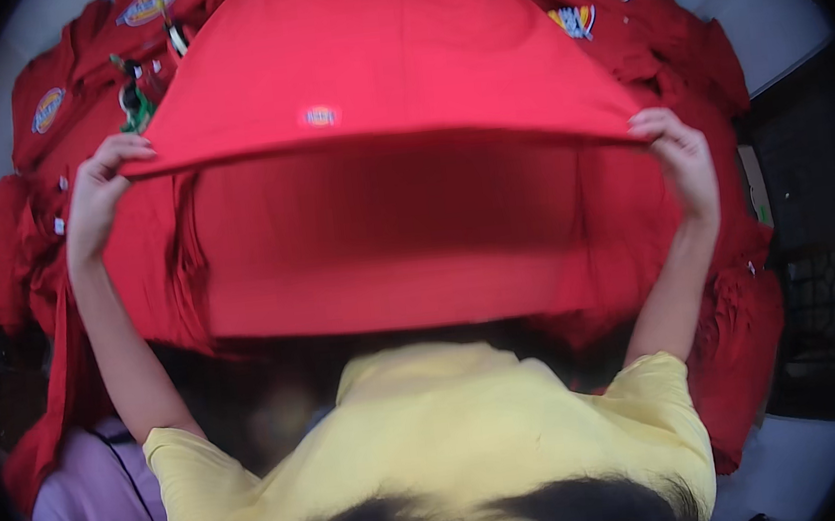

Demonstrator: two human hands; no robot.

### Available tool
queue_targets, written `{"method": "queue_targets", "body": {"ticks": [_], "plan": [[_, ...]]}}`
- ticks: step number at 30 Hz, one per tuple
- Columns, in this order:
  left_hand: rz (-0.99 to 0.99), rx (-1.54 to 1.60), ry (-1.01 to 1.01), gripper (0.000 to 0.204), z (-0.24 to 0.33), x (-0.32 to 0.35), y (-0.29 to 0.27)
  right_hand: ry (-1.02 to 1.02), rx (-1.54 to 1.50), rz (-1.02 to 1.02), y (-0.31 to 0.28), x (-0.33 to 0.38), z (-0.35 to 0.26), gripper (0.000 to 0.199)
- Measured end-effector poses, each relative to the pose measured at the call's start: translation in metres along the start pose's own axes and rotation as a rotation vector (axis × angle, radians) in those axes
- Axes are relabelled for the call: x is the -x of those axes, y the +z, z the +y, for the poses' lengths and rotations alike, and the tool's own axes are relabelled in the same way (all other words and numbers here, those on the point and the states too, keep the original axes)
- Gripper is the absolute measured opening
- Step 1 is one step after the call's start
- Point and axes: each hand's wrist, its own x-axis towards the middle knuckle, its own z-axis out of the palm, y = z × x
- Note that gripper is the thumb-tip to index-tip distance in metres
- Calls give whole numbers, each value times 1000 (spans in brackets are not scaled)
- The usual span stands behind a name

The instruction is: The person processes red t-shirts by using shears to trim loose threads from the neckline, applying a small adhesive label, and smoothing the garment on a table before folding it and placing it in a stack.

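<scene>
A red shirt (388,62) stretches between my two hands, its near edge lifted and pulled taut. My left hand (100,199) grips that edge at its left end, fingers closed on the cloth. At the right end, my right hand (684,159) pinches the same edge between thumb and fingers. A small patch (318,117) sits on the shirt near this edge, left of its middle. More red cloth (391,293) lies flat below the raised edge; whether it belongs to the same shirt, I cannot tell.
Heaped red shirts (660,66) with printed emblems surround the work on both sides and behind. A small green tool (133,102), its kind unclear, lies beyond my left hand. At lower left is a person in a lilac top (99,502). Dark grillwork (828,291) stands at right.
</scene>
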Motion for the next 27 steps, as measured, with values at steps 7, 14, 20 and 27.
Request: {"method": "queue_targets", "body": {"ticks": [7,14,20,27], "plan": [[-291,-687,-128,45,-8,94,178,73,699,-254,128,80,96,33],[-31,-671,140,46,-15,43,337,-224,832,22,282,39,138,38],[-82,-647,90,58,-16,46,337,-176,835,20,276,44,140,40],[-228,-548,103,79,24,124,330,-53,789,-69,281,128,102,40]]}}
